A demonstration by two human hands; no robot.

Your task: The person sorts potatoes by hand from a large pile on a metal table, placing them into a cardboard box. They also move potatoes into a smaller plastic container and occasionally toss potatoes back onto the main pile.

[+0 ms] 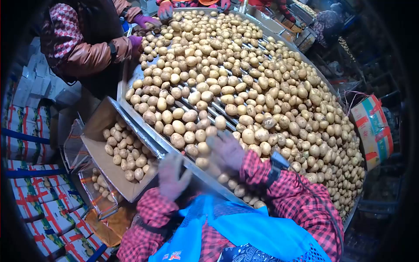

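The person, in red-and-black checked sleeves and a bright blue apron, is leaning over a long metal sorting table [147,136] whose rollers are carrying a dense heap of pale yellow-brown, rounded potatoes [244,87].

The right hand [227,150], in a purple-grey glove, is lying palm down with its fingers spread over the potatoes nearest the table's near rim. It is touching them, but motion blur is hiding whether it is closing on one, so its grasp cannot be told. A dark band is sitting on that wrist.

The left hand [172,177], in the same kind of glove, is hovering just at the table's metal rim, off the heap. Its fingers are standing apart and released, with nothing showing in them.

Just left of that hand, an open brown cardboard box [97,124] is sitting tilted against the table's side, partly filled with smaller potatoes.

At the upper left a co-worker in a brown jacket with pink checked sleeves is reaching a purple-gloved hand [146,20] onto the far end of the heap. Stacks of white printed cartons [43,209] with red and blue markings are standing along the left.
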